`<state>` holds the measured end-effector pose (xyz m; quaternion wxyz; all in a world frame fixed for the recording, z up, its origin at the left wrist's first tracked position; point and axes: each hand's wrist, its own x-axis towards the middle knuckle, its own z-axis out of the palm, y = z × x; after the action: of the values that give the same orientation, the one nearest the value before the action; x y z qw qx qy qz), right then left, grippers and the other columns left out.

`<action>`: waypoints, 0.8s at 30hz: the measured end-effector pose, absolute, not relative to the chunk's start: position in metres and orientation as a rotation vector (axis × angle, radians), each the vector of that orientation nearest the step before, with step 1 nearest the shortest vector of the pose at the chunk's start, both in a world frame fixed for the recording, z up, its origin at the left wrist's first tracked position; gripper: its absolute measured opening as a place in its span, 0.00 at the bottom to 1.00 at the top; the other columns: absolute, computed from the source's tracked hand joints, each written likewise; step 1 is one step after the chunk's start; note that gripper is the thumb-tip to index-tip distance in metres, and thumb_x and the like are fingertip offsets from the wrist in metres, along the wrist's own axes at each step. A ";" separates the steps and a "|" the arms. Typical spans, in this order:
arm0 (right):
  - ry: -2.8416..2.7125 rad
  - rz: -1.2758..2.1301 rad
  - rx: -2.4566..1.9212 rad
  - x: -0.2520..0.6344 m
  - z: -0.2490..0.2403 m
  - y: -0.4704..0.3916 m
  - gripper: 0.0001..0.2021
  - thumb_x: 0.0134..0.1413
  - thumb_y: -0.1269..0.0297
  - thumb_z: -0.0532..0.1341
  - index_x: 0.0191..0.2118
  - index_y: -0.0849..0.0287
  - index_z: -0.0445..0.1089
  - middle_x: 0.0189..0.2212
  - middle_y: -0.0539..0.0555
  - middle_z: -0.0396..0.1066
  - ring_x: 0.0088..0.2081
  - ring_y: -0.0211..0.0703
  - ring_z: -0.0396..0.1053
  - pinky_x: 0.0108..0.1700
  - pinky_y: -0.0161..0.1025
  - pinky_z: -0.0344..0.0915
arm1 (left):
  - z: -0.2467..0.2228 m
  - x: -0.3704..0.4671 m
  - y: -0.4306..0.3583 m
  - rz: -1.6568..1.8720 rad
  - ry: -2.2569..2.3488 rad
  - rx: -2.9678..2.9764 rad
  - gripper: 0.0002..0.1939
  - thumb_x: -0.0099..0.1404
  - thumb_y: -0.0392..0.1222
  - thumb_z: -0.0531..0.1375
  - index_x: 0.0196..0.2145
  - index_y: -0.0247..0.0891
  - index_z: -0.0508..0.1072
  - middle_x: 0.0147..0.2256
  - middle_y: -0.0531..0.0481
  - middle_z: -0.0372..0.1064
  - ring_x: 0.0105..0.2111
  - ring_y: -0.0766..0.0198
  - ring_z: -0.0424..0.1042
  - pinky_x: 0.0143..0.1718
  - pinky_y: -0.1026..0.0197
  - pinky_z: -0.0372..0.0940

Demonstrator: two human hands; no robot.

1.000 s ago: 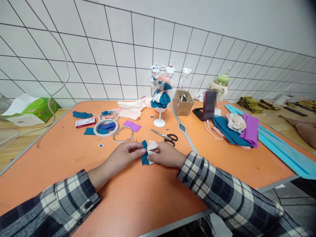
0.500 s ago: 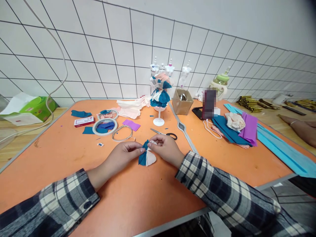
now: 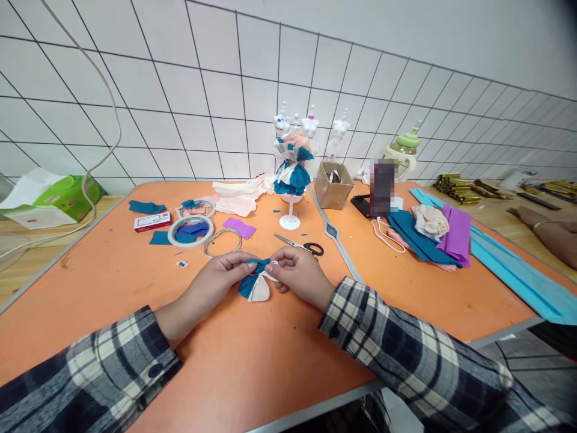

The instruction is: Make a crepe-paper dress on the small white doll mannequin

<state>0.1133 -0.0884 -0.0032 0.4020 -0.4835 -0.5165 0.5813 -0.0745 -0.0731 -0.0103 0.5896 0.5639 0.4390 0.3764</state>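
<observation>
A small gathered piece of teal and white crepe paper [image 3: 258,287] fans out below my fingertips, over the orange table [image 3: 216,367]. My left hand [image 3: 220,273] pinches its teal upper left end. Thumb and fingers of my right hand [image 3: 297,273] close on its upper right side, by the white part. Just beyond my right hand lie black-handled scissors [image 3: 311,247]. Behind them a small white mannequin stand [image 3: 290,221] wears a ruffled teal, white and pink paper dress [image 3: 293,174].
Tape rolls [image 3: 190,231], a red and white box [image 3: 152,221] and paper scraps are at the left. A cardboard box [image 3: 333,185], a phone [image 3: 382,186] and folded teal and purple paper [image 3: 454,234] sit to the right. Another person's arm [image 3: 547,231] rests at far right.
The crepe piece has turned and shifted slightly left between my hands; its fan now spreads down and left, with a teal band across the top. Both hands still grip it.
</observation>
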 end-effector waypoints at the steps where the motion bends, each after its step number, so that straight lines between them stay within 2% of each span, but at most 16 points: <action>1: -1.301 1.478 -1.214 0.113 -0.003 -0.088 0.10 0.47 0.62 0.67 0.32 0.59 0.66 0.21 0.45 0.67 0.19 0.33 0.67 0.20 0.29 0.63 | -0.010 -0.075 -0.073 0.851 1.001 1.321 0.19 0.57 0.51 0.68 0.41 0.37 0.78 0.37 0.47 0.77 0.34 0.59 0.73 0.35 0.60 0.66; 3: -1.288 1.486 -1.201 0.113 -0.003 -0.088 0.11 0.47 0.61 0.67 0.32 0.59 0.66 0.21 0.45 0.68 0.19 0.32 0.67 0.20 0.29 0.64 | -0.009 -0.076 -0.073 0.779 0.982 1.368 0.21 0.56 0.52 0.68 0.44 0.37 0.76 0.34 0.48 0.76 0.31 0.61 0.72 0.31 0.62 0.64; 6: -1.265 1.482 -1.193 0.113 -0.002 -0.088 0.11 0.47 0.61 0.66 0.33 0.59 0.66 0.22 0.45 0.68 0.20 0.33 0.68 0.22 0.30 0.65 | -0.011 -0.076 -0.073 0.731 1.013 1.420 0.18 0.53 0.53 0.70 0.36 0.37 0.77 0.27 0.52 0.73 0.26 0.65 0.68 0.27 0.65 0.60; 10: -1.313 1.432 -1.184 0.115 -0.002 -0.089 0.06 0.48 0.67 0.60 0.30 0.57 0.60 0.23 0.45 0.66 0.23 0.35 0.68 0.25 0.32 0.65 | -0.013 -0.076 -0.072 0.749 1.059 1.452 0.16 0.55 0.53 0.68 0.33 0.37 0.77 0.26 0.55 0.69 0.24 0.68 0.63 0.26 0.66 0.56; 12: -1.417 1.312 -1.167 0.118 -0.002 -0.090 0.05 0.47 0.69 0.58 0.32 0.57 0.61 0.29 0.48 0.69 0.28 0.37 0.69 0.28 0.33 0.66 | -0.012 -0.076 -0.072 0.693 1.056 1.477 0.16 0.55 0.53 0.67 0.32 0.37 0.76 0.24 0.55 0.68 0.24 0.67 0.63 0.25 0.66 0.56; 14: -1.608 1.097 -1.130 0.121 -0.001 -0.091 0.13 0.46 0.69 0.60 0.40 0.56 0.65 0.41 0.52 0.72 0.38 0.41 0.70 0.36 0.37 0.67 | -0.010 -0.075 -0.073 0.634 1.054 1.528 0.16 0.56 0.53 0.67 0.30 0.36 0.75 0.23 0.54 0.69 0.24 0.66 0.64 0.26 0.65 0.57; 16: -1.822 0.853 -1.069 0.123 0.000 -0.092 0.19 0.45 0.71 0.62 0.46 0.55 0.67 0.46 0.53 0.71 0.45 0.43 0.68 0.45 0.41 0.66 | -0.007 -0.073 -0.074 0.590 1.059 1.598 0.15 0.57 0.52 0.65 0.28 0.36 0.73 0.23 0.54 0.69 0.24 0.65 0.65 0.27 0.64 0.58; 18: -1.961 0.690 -1.033 0.123 0.000 -0.092 0.13 0.45 0.74 0.63 0.40 0.56 0.72 0.40 0.51 0.74 0.43 0.43 0.69 0.49 0.41 0.62 | -0.005 -0.072 -0.077 0.554 1.049 1.640 0.13 0.58 0.51 0.64 0.27 0.37 0.73 0.23 0.53 0.70 0.24 0.64 0.66 0.27 0.63 0.59; 21: -1.959 0.692 -1.070 0.121 -0.002 -0.091 0.03 0.51 0.70 0.62 0.29 0.57 0.73 0.28 0.49 0.73 0.34 0.39 0.69 0.41 0.37 0.62 | -0.003 -0.070 -0.080 0.535 1.055 1.678 0.12 0.59 0.49 0.63 0.29 0.37 0.74 0.22 0.53 0.70 0.24 0.63 0.67 0.28 0.62 0.61; 24: -1.834 0.839 -1.184 0.121 -0.004 -0.090 0.11 0.57 0.62 0.61 0.25 0.59 0.71 0.21 0.48 0.69 0.26 0.36 0.65 0.31 0.34 0.59 | -0.001 -0.069 -0.083 0.525 1.086 1.767 0.11 0.60 0.48 0.61 0.31 0.37 0.75 0.23 0.53 0.71 0.25 0.62 0.69 0.29 0.62 0.62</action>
<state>0.1207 -0.0896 -0.0038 0.3909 -0.4659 -0.7219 0.3301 -0.0686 -0.0829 -0.0007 0.4805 0.7243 0.4451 0.2153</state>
